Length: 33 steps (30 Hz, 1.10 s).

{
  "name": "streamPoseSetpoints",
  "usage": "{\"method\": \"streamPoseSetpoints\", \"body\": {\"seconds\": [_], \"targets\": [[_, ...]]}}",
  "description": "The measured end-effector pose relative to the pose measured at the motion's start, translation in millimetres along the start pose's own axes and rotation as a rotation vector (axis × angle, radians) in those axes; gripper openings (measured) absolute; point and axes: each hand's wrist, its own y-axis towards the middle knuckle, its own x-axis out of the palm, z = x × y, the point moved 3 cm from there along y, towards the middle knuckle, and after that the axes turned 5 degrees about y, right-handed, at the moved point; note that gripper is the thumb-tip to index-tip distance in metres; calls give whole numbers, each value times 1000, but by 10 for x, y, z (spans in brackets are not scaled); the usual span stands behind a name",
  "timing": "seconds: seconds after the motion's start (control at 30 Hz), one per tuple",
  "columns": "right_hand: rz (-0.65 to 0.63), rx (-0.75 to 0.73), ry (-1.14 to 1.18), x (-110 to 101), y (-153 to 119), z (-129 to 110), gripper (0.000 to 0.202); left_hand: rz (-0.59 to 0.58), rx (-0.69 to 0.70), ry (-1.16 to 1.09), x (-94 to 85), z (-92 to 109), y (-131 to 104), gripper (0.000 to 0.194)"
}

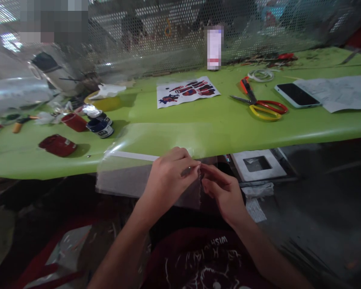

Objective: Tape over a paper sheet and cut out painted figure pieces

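The left hand (171,172) pinches the right-hand edge of a clear plastic sheet (117,182) between thumb and fingers. The right hand (228,192) has its bent fingers at that same edge, its fingertips close against the left's; whether they grip the film or only touch it, I cannot tell. The sheet lies partly on the worktop (180,138) and hangs over its front edge, with a white strip (135,155) along it.

It should handle as light and limp — slippery, quick to crease, and apt to slide if let go. The right edge looks ragged, so a flat pinch there, with another near a corner, would suit it best.

Beyond, to the left, stands a dark red jar (58,146), then a dark blue jar (100,128) with a pale label and a brighter red jar (74,122) beside it. The insides of these are too dark to make out. Farther back is a round yellow object (110,103), perhaps a tub or a tape roll, with a white scrap (106,91) on top — its inside is hidden.
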Motion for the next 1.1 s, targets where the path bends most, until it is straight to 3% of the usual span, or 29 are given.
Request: {"method": "streamPoseSetpoints", "body": {"seconds": [0.3,1.1], "targets": [[-23,-36,-14,23,4,-31,34,-64,-7,29,3,-17,-3,10],[0,5,25,30,6,-8,32,-3,68,79,-3,9,-34,12]]}}
